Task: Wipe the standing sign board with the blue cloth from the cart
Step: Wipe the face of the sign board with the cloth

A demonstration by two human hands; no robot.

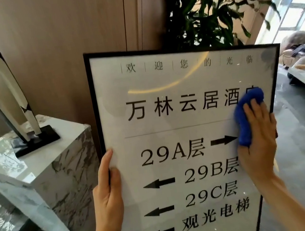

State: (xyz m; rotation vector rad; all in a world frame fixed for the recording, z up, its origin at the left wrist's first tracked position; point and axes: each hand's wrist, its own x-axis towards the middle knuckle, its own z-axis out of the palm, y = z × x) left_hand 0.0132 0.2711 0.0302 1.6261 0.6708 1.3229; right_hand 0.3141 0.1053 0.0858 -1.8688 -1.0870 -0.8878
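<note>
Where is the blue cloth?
The cloth is under the right hand, pressed on the sign near its right edge.

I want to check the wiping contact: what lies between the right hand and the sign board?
In the head view, the blue cloth lies between the right hand and the sign board, pressed on its right part.
</note>
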